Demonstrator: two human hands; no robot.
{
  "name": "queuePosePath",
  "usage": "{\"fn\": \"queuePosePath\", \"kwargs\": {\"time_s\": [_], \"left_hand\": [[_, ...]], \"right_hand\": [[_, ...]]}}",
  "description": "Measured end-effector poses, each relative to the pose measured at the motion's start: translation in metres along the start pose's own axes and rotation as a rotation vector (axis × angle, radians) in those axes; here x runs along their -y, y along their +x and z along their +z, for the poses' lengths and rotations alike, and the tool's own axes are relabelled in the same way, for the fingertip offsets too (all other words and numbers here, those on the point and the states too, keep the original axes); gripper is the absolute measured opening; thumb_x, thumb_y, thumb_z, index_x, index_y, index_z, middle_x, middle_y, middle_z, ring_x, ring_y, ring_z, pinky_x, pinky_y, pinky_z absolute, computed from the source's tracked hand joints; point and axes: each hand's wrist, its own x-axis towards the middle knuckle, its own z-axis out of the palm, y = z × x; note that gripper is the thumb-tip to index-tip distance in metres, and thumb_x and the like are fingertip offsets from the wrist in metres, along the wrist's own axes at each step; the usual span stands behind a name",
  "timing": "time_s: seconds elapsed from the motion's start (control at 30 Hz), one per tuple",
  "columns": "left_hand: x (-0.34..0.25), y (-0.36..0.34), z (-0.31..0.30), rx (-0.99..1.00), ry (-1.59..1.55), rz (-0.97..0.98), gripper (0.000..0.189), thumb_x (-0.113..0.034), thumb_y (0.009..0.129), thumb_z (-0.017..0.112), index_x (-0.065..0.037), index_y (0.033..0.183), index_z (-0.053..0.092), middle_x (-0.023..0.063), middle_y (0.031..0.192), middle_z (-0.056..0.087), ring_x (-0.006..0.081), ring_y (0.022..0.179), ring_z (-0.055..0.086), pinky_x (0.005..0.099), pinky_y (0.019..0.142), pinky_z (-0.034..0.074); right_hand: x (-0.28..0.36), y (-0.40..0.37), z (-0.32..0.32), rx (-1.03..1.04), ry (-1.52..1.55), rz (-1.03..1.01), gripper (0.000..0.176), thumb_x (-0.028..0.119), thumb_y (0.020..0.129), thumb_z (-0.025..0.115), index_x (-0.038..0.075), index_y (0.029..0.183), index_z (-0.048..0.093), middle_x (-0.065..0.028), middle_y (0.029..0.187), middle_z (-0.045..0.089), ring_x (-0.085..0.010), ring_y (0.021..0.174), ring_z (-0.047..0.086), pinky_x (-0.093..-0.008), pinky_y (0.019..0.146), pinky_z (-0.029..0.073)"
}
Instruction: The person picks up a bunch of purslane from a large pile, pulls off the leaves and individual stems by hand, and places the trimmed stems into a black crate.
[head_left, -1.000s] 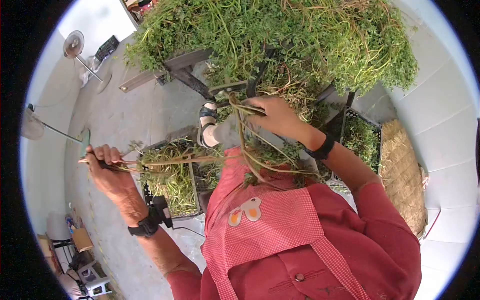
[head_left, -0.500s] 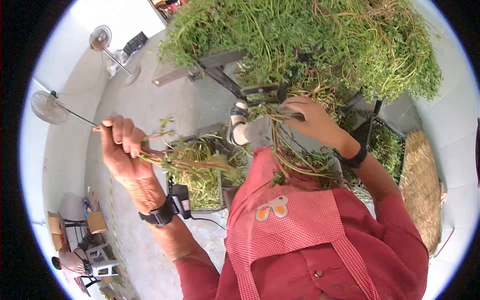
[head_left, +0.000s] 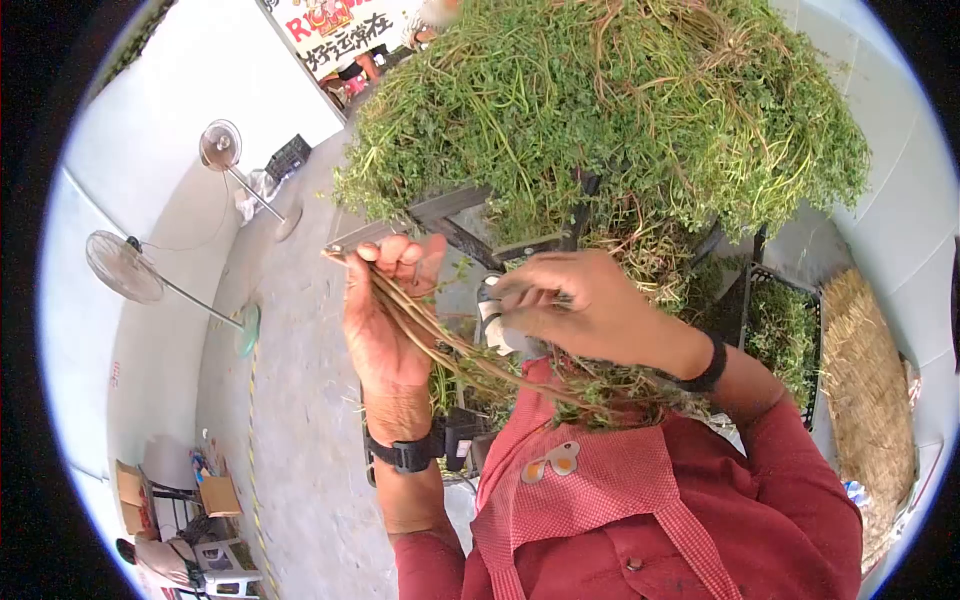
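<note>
My left hand [head_left: 388,315] holds a bundle of long brownish plant stems [head_left: 425,335] near their cut ends, between thumb and fingers. From there the stems slope down to the right, and their leafy ends [head_left: 610,390] lie against my apron over my lap. Just right of the bundle hovers my right hand [head_left: 590,305], palm down. Its fingers reach leftward, a little blurred, apart from the thumb, and I see nothing held in them. In front of me, a large heap of leafy green plants [head_left: 600,110] lies on a dark-framed stand [head_left: 450,205].
A dark crate [head_left: 785,330] of greens stands to the right, beside a straw-coloured roll [head_left: 868,400]. Two stand fans [head_left: 125,268] are on the left. At lower left, a person [head_left: 165,560] is near a white stool [head_left: 228,570] and cardboard boxes [head_left: 218,495].
My left hand has moved right with its stems, toward my middle. The right hand has dropped slightly, and the stems it held are no longer in its fingers. The view has shifted.
</note>
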Motion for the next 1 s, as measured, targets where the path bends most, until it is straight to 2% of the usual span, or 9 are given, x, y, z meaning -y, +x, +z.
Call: {"fn": "queuePosePath", "kwargs": {"time_s": [0.07, 0.23, 0.4, 0.57, 0.67, 0.73, 0.83, 0.93, 1.0], "left_hand": [[0.007, 0.002, 0.000, 0.031, 0.003, -0.014, 0.020, -0.028, 0.095, 0.043, -0.011, 0.092, 0.052, 0.0125, 0.101, 0.063, 0.0236, 0.097, 0.060, 0.0478, 0.100, 0.037], [0.018, -0.001, 0.015, -0.043, 0.069, -0.025, 0.020, -0.030, 0.095, 0.044, -0.011, 0.095, 0.051, 0.0128, 0.103, 0.062, 0.0252, 0.100, 0.058, 0.0474, 0.099, 0.039], [0.018, -0.006, 0.020, 0.018, 0.075, -0.115, 0.018, -0.026, 0.093, 0.050, -0.009, 0.099, 0.054, 0.0128, 0.106, 0.061, 0.0238, 0.099, 0.057, 0.0406, 0.090, 0.043], [0.023, -0.013, 0.012, -0.028, 0.342, -0.090, 0.018, -0.021, 0.092, 0.052, -0.006, 0.100, 0.059, 0.0097, 0.103, 0.062, 0.0166, 0.087, 0.058, 0.0314, 0.077, 0.046], [0.023, -0.014, 0.006, -0.079, 0.339, -0.089, 0.018, -0.021, 0.092, 0.052, -0.005, 0.097, 0.059, 0.0081, 0.098, 0.063, 0.0107, 0.076, 0.056, 0.0256, 0.067, 0.046], [0.021, -0.014, 0.007, -0.074, 0.341, -0.078, 0.017, -0.019, 0.093, 0.051, -0.005, 0.097, 0.059, 0.0085, 0.096, 0.063, 0.0107, 0.074, 0.055, 0.0254, 0.066, 0.045], [0.021, -0.014, 0.011, -0.085, 0.356, -0.050, 0.016, -0.017, 0.093, 0.049, -0.005, 0.097, 0.059, 0.0095, 0.093, 0.064, 0.0106, 0.071, 0.055, 0.0246, 0.062, 0.044], [0.022, -0.015, 0.008, -0.095, 0.380, -0.047, 0.018, -0.020, 0.093, 0.050, -0.005, 0.097, 0.058, 0.0099, 0.090, 0.065, 0.0096, 0.068, 0.055, 0.0228, 0.058, 0.044], [0.020, -0.016, 0.008, -0.089, 0.388, -0.059, 0.020, -0.023, 0.093, 0.051, -0.005, 0.098, 0.058, 0.0096, 0.089, 0.065, 0.0089, 0.066, 0.054, 0.0214, 0.057, 0.044]], "right_hand": [[0.005, 0.003, 0.010, 0.015, 0.097, 0.078, 0.039, 0.025, 0.073, 0.072, 0.001, 0.102, 0.059, -0.0119, 0.072, 0.063, -0.0240, 0.062, 0.064, -0.0323, 0.057, 0.050], [-0.002, 0.014, 0.026, -0.024, 0.061, 0.084, 0.044, 0.018, 0.071, 0.072, 0.001, 0.107, 0.054, -0.0100, 0.073, 0.063, -0.0184, 0.060, 0.063, -0.0310, 0.056, 0.049], [-0.014, 0.015, 0.020, -0.024, 0.607, 0.215, 0.029, 0.013, 0.081, 0.064, 0.002, 0.105, 0.054, -0.0035, 0.071, 0.060, -0.0078, 0.060, 0.058, -0.0236, 0.051, 0.047], [-0.011, 0.012, 0.003, -0.011, 0.708, 0.363, 0.018, 0.007, 0.089, 0.054, 0.002, 0.106, 0.056, -0.0020, 0.073, 0.062, -0.0059, 0.061, 0.058, -0.0199, 0.055, 0.047], [-0.012, 0.011, 0.001, -0.006, 0.454, 0.343, 0.016, 0.013, 0.087, 0.059, 0.002, 0.098, 0.060, -0.0046, 0.076, 0.063, -0.0097, 0.065, 0.060, -0.0229, 0.058, 0.048], [-0.011, 0.007, 0.003, -0.062, 0.027, -0.005, 0.018, 0.017, 0.081, 0.066, 0.002, 0.090, 0.063, -0.0064, 0.086, 0.062, -0.0159, 0.078, 0.060, -0.0283, 0.069, 0.048], [-0.003, 0.004, 0.009, -0.124, -0.325, -0.148, 0.024, 0.021, 0.071, 0.072, 0.002, 0.085, 0.064, -0.0090, 0.089, 0.058, -0.0247, 0.091, 0.055, -0.0355, 0.076, 0.044], [-0.009, 0.002, 0.009, -0.011, -0.271, -0.001, 0.026, 0.022, 0.067, 0.074, 0.003, 0.082, 0.065, -0.0077, 0.092, 0.055, -0.0279, 0.094, 0.049, -0.0368, 0.076, 0.042], [-0.011, 0.004, 0.007, -0.060, -0.261, -0.058, 0.024, 0.021, 0.068, 0.073, 0.003, 0.081, 0.065, -0.0078, 0.090, 0.055, -0.0277, 0.091, 0.050, -0.0368, 0.074, 0.042]]}}
